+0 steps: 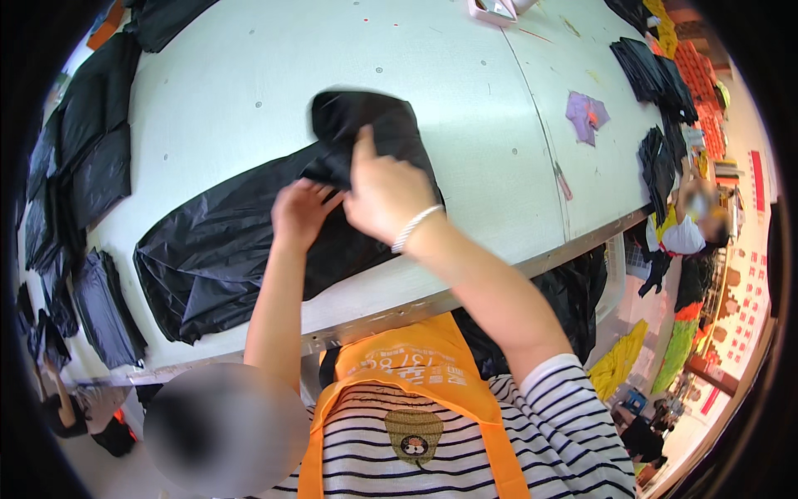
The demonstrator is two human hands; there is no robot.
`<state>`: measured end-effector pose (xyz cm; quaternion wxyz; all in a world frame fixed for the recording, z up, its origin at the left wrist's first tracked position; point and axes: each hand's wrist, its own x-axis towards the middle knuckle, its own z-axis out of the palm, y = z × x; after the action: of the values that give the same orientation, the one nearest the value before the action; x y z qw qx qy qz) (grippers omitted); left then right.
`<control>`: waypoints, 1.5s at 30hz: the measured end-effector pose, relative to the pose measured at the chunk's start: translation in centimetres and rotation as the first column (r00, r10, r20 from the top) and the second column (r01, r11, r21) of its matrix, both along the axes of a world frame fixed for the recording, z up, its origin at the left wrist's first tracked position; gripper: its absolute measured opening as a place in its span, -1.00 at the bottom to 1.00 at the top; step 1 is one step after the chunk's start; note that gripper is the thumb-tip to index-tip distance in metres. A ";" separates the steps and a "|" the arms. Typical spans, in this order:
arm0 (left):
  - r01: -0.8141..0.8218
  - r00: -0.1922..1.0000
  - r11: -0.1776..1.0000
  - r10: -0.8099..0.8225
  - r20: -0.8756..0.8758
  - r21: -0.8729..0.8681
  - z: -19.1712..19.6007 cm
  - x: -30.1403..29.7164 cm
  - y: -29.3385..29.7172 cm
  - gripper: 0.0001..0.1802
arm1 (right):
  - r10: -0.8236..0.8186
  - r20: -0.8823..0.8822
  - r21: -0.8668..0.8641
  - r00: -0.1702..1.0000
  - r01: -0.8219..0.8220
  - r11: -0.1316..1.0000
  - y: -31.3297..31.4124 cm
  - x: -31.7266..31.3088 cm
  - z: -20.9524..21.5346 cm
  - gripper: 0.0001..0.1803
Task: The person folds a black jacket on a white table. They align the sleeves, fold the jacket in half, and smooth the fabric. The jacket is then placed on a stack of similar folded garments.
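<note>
A shiny black garment (224,224) lies lengthwise on the pale table in front of me, its right end bunched and folded up. My left hand (303,214) is closed with its fingertips gripping the fabric near that fold. Right beside it, my right hand (389,193) wears a white braided bracelet and grips the same cloth. Its index finger stretches along the raised black flap, while the other fingers curl under and are partly hidden. The top of the flap is blurred.
Black garment stacks (87,125) line the table's left side; more folded black pieces (652,75) lie far right. A purple cloth (587,116), a small slim tool (564,185) and a pink box (492,10) are on the table. A person (686,233) stands beyond the right edge.
</note>
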<state>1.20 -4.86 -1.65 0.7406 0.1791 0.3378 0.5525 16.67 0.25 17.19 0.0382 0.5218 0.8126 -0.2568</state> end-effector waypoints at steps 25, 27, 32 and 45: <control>-0.276 0.942 0.864 0.156 -0.298 -0.421 -0.1 -2.4 -0.3 -0.54 | 0.053 -0.391 0.142 0.919 0.003 0.990 7.1 3.0 -15.0 -0.48; -0.302 0.924 0.863 0.161 -0.347 -0.404 -0.4 -2.1 -0.5 -0.53 | 0.144 -0.309 0.392 0.940 -0.013 0.920 8.5 3.4 -16.7 -0.48; -0.324 0.902 0.843 0.138 -0.408 -0.430 0.4 -1.7 -0.4 -0.53 | 0.071 -0.337 0.108 0.939 -0.036 0.993 10.3 3.4 -18.9 -0.38; 0.211 -0.272 0.936 0.333 -0.903 0.282 9.6 7.2 2.0 -0.56 | -0.647 0.007 0.467 0.762 0.570 0.676 4.9 42.0 -20.3 -0.55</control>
<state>8.44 -2.87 7.98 0.1000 0.6520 0.6999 0.2740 58.70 5.16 -3.14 -0.0981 0.7775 0.6209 -0.0192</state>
